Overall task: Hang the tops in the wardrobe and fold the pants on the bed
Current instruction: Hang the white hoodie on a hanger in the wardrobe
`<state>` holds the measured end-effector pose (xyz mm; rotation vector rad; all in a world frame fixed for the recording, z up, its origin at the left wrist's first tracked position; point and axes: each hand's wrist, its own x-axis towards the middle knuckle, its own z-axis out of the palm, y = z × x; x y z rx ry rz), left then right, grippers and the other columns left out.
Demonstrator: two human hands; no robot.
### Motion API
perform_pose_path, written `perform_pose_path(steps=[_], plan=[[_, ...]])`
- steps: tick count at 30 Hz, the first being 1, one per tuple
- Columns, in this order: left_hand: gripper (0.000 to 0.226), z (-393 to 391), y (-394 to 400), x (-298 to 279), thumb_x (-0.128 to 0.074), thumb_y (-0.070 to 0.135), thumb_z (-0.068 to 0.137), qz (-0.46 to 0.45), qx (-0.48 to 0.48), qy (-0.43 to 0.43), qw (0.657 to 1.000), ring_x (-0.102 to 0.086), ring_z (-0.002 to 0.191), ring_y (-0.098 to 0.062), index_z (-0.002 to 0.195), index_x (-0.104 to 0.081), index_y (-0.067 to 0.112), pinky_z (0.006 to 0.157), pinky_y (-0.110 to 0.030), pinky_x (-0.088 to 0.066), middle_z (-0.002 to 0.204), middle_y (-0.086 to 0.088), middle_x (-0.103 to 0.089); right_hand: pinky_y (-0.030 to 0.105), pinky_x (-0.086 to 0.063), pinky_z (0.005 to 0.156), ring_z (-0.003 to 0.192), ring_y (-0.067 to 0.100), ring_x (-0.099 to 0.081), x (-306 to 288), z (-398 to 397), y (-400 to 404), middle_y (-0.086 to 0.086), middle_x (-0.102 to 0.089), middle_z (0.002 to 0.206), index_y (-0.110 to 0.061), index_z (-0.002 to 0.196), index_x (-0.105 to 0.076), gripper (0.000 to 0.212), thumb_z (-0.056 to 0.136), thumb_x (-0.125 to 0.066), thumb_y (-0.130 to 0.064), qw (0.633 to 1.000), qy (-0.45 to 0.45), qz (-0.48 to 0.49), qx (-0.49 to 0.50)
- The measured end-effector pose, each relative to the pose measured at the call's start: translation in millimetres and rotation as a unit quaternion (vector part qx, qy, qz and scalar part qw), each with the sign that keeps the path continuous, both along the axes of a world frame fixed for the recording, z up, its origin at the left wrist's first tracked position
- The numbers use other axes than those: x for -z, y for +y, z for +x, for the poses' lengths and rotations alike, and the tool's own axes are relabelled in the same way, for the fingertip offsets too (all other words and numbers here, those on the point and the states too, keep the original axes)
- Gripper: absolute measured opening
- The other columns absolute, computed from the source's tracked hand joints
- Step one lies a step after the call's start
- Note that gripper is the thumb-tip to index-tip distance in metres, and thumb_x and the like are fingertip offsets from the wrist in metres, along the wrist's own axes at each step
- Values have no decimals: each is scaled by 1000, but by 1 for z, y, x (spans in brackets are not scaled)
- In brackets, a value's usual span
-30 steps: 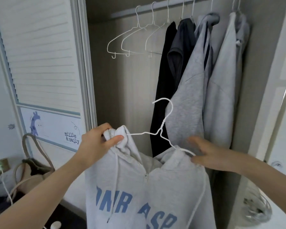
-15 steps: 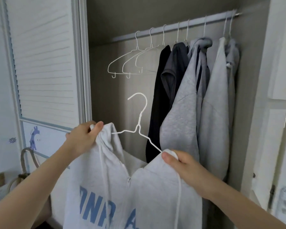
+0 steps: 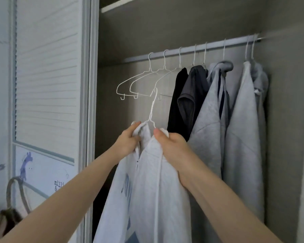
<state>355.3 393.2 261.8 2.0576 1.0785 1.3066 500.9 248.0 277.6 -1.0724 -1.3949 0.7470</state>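
Note:
A light grey hoodie (image 3: 147, 181) with blue lettering hangs on a white wire hanger (image 3: 152, 109). My left hand (image 3: 128, 141) grips its left shoulder and my right hand (image 3: 172, 148) grips its right shoulder, both close under the hanger's neck. The garment is turned edge-on, its two halves folded together. The hanger's hook sits below the wardrobe rail (image 3: 191, 51), level with three empty white hangers (image 3: 139, 81). To the right on the rail hang a black top (image 3: 175, 109), a dark grey top (image 3: 191, 95) and grey hoodies (image 3: 242, 137).
A louvred wardrobe door (image 3: 46, 71) with a giraffe sticker stands at the left. A bag with a rope handle (image 3: 11, 204) sits at the lower left. The wardrobe's right side wall (image 3: 291, 120) closes off the right.
Both hands have lifted the hoodie higher and brought its shoulders together, turning it edge-on. The hanger's hook has risen to the level of the empty hangers.

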Motion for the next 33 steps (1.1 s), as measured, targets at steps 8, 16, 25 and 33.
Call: perform_pose_path(steps=[8,16,25,33], plan=[[37,38,37,-69,-55,39,81,-18,148,-100,984,-64,91,-16,115,-62,25,83,-34,-50,98,0,-71,24,-49,69,74,20,-61,-64,-28,56,10,-62,84,1,109,-60,35,100,-43,-29,984,-68,71,150],[54,76,88,-137,-49,43,96,-16,250,-145,957,-59,85,-8,142,-44,15,79,-29,-44,98,12,-64,36,-50,89,93,27,-63,-115,-26,107,12,-63,99,2,108,-57,32,100,-42,-26,952,-86,134,261],[71,84,156,-146,-43,51,99,-41,214,-167,962,-34,139,-26,155,-3,35,107,-50,-38,159,2,-23,36,-49,90,104,30,-59,-165,-7,153,11,-60,112,-7,125,-54,34,101,-40,-28,921,-85,139,355],[72,83,187,-133,-44,49,99,-17,226,-145,963,-30,142,-26,154,2,38,104,-43,-43,163,6,-9,28,-38,81,114,31,-55,-217,5,203,17,-57,126,-1,123,-56,32,100,-43,-19,891,-123,137,415]])
